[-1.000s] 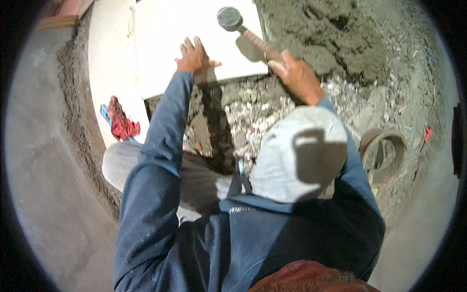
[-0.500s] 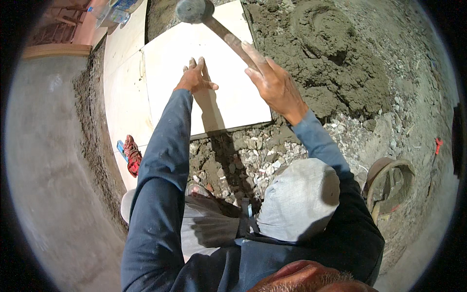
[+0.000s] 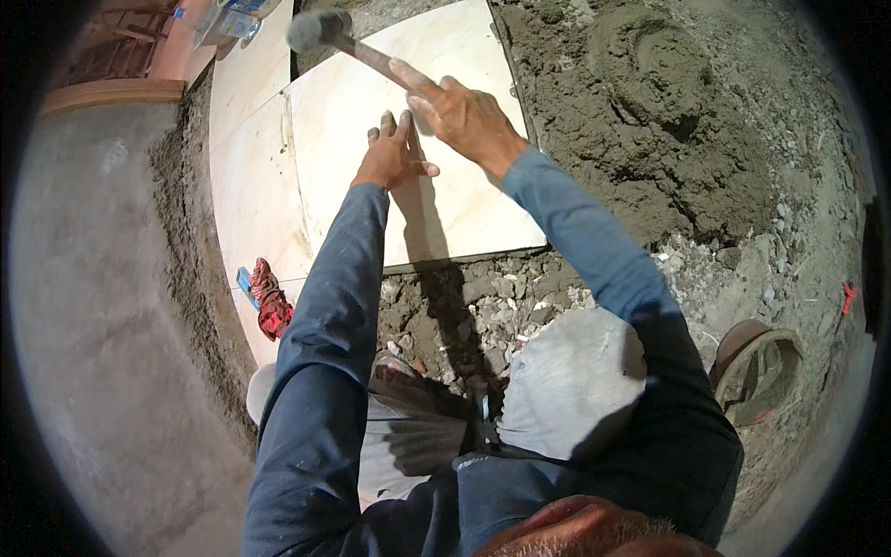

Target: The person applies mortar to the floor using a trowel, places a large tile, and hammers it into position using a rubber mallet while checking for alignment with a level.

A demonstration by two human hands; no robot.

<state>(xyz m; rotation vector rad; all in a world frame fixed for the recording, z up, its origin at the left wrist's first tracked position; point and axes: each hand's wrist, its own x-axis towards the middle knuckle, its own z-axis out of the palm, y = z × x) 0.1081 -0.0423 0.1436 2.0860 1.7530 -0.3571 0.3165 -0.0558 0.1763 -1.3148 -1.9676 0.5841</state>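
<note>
My right hand (image 3: 471, 121) grips the handle of a mallet (image 3: 318, 32), its forefinger stretched along the shaft. The mallet's grey, blurred head is over the far left part of a large cream floor tile (image 3: 464, 204); whether it touches the tile I cannot tell. My left hand (image 3: 390, 160) rests on the same tile with its fingers spread and holds nothing. Its shadow and the arm's fall across the tile toward me. The tile's left edge lies against a row of similar tiles (image 3: 246, 176).
Wet grey mortar (image 3: 687, 121) is heaped right of the tile, with rubble (image 3: 501, 297) along its near edge. A red cloth or glove (image 3: 270, 302) lies on the left tiles. A bucket (image 3: 756, 376) stands at right, a plastic bottle (image 3: 232, 23) at far left, smooth concrete (image 3: 93, 278) at left.
My right hand has swung the mallet left and its head lies farther left over the tile. My left hand stays spread on the tile. The whole view has shifted slightly.
</note>
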